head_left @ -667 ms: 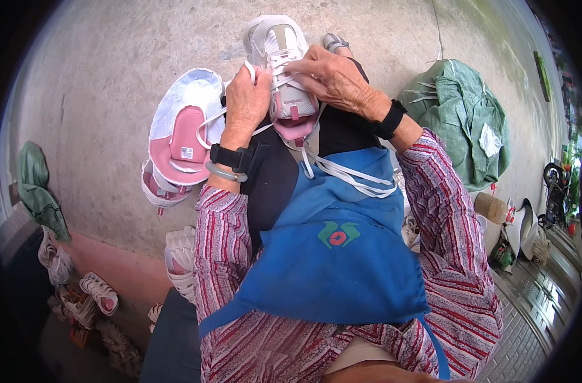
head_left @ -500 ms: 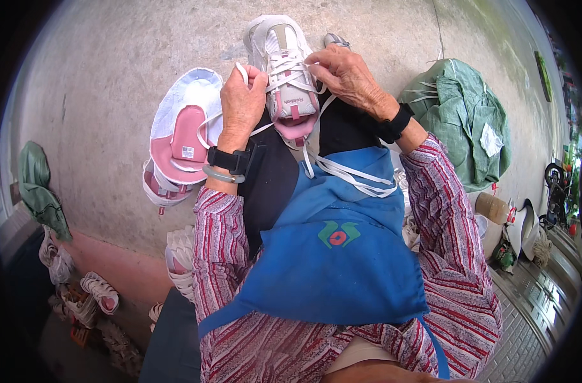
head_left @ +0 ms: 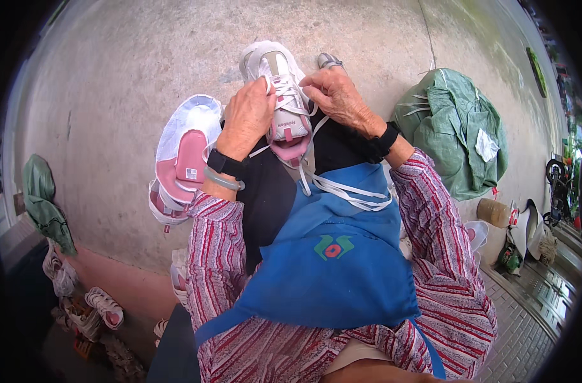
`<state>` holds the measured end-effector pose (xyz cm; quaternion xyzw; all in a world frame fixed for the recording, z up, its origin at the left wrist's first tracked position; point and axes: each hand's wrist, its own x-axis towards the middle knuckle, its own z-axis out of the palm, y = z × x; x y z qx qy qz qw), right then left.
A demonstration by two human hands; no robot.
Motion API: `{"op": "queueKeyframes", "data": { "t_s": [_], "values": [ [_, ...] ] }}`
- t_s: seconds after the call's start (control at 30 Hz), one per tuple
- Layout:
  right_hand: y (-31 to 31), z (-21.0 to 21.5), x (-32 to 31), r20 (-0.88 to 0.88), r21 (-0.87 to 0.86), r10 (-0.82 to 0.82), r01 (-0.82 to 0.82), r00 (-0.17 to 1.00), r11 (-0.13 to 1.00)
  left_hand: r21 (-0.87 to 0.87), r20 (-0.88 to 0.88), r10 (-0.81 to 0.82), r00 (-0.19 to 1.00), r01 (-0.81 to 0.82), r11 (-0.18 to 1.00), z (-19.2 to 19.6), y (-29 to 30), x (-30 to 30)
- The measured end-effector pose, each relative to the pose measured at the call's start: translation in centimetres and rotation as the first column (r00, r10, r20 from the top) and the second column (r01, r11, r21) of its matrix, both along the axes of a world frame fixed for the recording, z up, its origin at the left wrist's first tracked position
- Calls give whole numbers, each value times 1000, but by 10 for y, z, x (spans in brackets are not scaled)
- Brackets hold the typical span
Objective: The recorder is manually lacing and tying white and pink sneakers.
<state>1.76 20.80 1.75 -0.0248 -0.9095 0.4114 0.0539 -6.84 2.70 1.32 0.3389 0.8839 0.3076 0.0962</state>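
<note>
Keep your left hand clamped on the white-and-pink sneaker while your right hand fingers, pinched shut on the white lace, pull it evenly snug.

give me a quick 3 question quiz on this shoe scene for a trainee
1. True or false: both hands are on the white and pink sneaker.
2. Which hand wears both a black watch and a pale bangle? A left hand B right hand
3. Fill in: the big sack on the ground to the right is ____ in colour.

Key: 1 true. 2 A. 3 green.
</note>
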Motion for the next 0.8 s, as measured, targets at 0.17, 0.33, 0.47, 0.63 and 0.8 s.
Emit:
{"op": "queueKeyframes", "data": {
  "t_s": [0.17, 0.33, 0.47, 0.63, 0.8],
  "values": [
    [-4, -10, 4, 75, -145, -26, 37, 997, 989, -119, 18, -155, 988, 156, 981, 0, 4, -12],
    [-4, -10, 3, 26, -149, -56, 59, 998, 987, 68, -109, -132, 985, 140, 988, -1, 8, -7],
    [-8, -12, -1, -81, -100, -66, 58, 995, 993, 132, -292, -133, 947, 178, 975, 0, 12, -3],
    [-10, -15, -12, -141, 37, 5, 0, 990, 999, 104, -338, -129, 932, 173, 979, -8, -3, -4],
    [-16, -11, -28, -180, 155, 100, -72, 979, 985, 143, -412, -140, 900, 216, 966, -13, -7, -3]
  ]
}}
